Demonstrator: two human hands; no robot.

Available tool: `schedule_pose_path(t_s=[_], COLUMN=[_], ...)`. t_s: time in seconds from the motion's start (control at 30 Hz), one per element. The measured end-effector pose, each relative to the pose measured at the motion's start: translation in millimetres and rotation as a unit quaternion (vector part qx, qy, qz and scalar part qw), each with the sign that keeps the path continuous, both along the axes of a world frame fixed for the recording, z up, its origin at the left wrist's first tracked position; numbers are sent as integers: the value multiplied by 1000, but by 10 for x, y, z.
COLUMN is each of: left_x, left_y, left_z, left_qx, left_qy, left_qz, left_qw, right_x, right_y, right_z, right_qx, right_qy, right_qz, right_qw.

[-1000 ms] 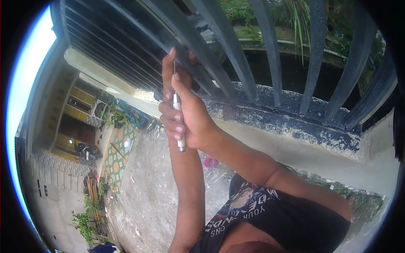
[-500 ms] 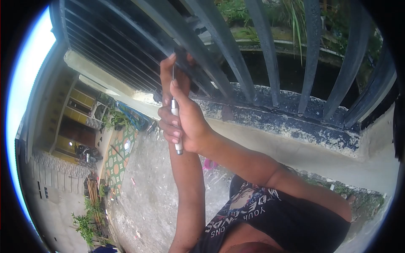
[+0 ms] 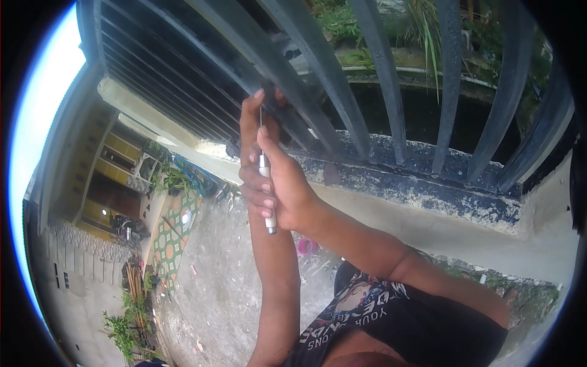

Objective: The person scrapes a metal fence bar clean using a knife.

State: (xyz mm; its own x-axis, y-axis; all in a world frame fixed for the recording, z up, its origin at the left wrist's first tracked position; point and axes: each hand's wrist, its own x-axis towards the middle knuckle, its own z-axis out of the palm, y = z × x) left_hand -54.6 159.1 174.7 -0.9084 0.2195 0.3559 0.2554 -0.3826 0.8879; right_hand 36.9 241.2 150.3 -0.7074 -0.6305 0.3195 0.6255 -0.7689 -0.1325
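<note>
the screwdriver (image 3: pixel 264 164) stands nearly upright in the picture, white handle low, thin shaft running up to a gate bar (image 3: pixel 318 79). the right hand (image 3: pixel 284 189) is closed around the handle, thumb laid along it toward the tip. the left hand (image 3: pixel 252 125) sits just behind, nearer the bar, fingertips (image 3: pixel 258 95) beside the tip; whether it grips anything cannot be told. below runs a flaking painted ledge (image 3: pixel 422 186).
</note>
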Motion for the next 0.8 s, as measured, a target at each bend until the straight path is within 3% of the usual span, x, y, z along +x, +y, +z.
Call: schedule_pose_path(t_s=[0.13,0.2,0.23,0.8], left_x=[92,29,-29,-175], left_y=[90,0,-20,-213], left_z=[-56,-208,-171,-286], left_qx=[106,28,12,-68], left_qy=[17,94,34,62], left_qz=[4,64,120,69], left_qw=[994,993,992,993], right_x=[-21,-33,-33,-18], right_y=[-47,-77,-62,-24], right_z=[-4,-31,-52,-91], right_qx=[-3,5,10,-18], right_qy=[21,21,19,17], right_qz=[14,6,-9,28], right_qw=[1000,1000,1000,999])
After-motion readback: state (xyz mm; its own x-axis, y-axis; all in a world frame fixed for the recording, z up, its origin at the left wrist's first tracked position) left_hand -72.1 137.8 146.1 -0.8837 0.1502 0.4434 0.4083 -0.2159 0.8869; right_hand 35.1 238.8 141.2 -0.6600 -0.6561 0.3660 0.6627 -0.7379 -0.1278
